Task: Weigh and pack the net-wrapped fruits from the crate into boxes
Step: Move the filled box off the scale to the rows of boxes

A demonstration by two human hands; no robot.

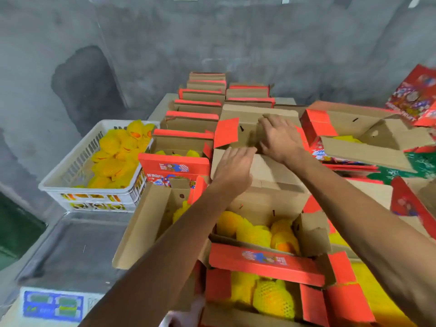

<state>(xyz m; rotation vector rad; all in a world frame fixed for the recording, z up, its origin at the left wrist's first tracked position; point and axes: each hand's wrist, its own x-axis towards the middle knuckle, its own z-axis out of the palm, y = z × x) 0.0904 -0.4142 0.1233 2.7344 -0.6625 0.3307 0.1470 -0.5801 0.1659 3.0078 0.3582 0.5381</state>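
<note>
Both hands work a cardboard box (257, 138) at mid-worktop: the right hand (279, 138) lies flat, fingers straight, pressing the far flap, and the left hand (232, 172) rests open on the near flap (266, 171), so neither grip closes round anything. The net-wrapped fruits (118, 156) wait in the white crate (77, 182) at left, beside the scale (70, 251) (its tray bare), and more fill the open boxes (259, 234) nearest the person. The risk, I judge: flaps pushed down unevenly may spring back or crush fruit beneath. Box fronts carry printed writing and a cartoon label (173, 167), too blurred to read.
</note>
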